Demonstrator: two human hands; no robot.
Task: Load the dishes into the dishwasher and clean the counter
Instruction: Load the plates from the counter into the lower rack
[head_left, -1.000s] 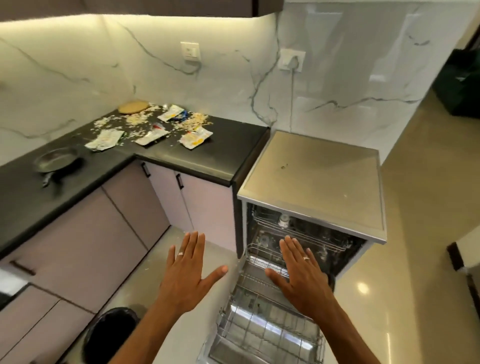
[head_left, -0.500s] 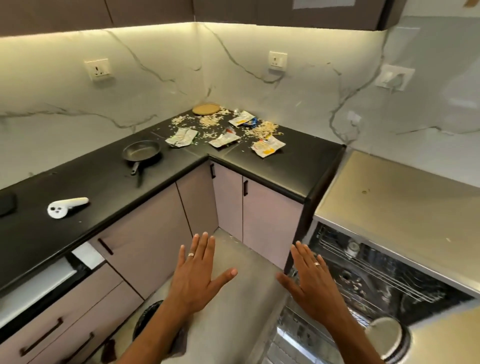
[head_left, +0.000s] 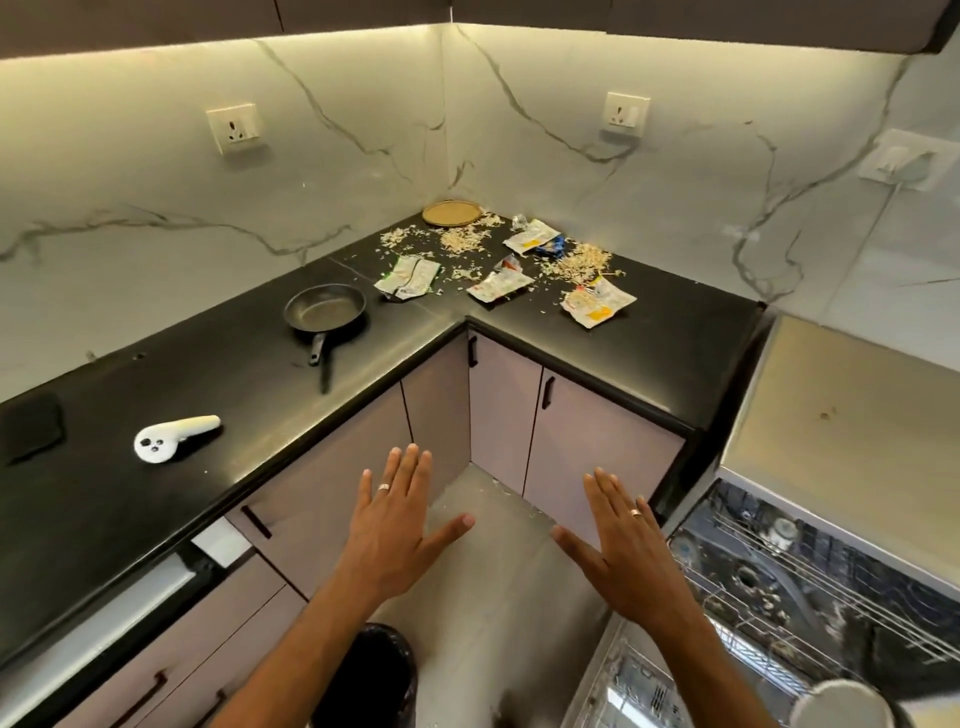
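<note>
Both hands are held out flat over the floor, palms down, fingers straight and spread, holding nothing: the left hand (head_left: 392, 525) in front of the lower cabinet doors, the right hand (head_left: 621, 540) just beside the open stainless-steel dishwasher (head_left: 810, 587). Nothing has been picked up, so this looks like the very start of the job, before any dish goes in.

The dishes wait on the black L-shaped tabletop (head_left: 675, 332). A small black frying pan (head_left: 324, 312) sits on the left run, its handle pointing toward the front edge. A round, flat tan plate (head_left: 451, 213) lies deep in the corner against the wall. Around it are scattered pale crumbs or flakes (head_left: 465, 239) and several torn, crumpled food wrappers (head_left: 597, 304).

The likely next move is a reach forward and left for the pan, which is nearer than the plate; its handle offers an easy grip. It would then be carried across to the dishwasher's wire racks (head_left: 831, 592) on the right. The wrappers and crumbs call for gathering afterwards, probably into the black bin (head_left: 374, 670) on the floor below the hands.

Elsewhere on the tabletop lie a white handheld controller (head_left: 171, 436) and a dark flat object (head_left: 31, 426) at the far left. The walls are white veined marble with sockets, lit from under the upper cabinets.
</note>
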